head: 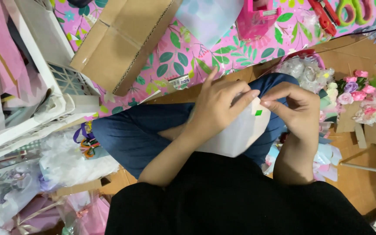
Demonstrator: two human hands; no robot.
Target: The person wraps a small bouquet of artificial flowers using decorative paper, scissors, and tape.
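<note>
A brown corrugated cardboard box lies open-ended at top left on the pink leaf-patterned sheet.

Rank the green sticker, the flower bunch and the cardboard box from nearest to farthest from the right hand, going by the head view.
1. Green sticker: on the white sheet, right at the right hand fingertips.
2. Flower bunch: on the floor to the hand's right.
3. Cardboard box: far upper left, past the left hand.
</note>
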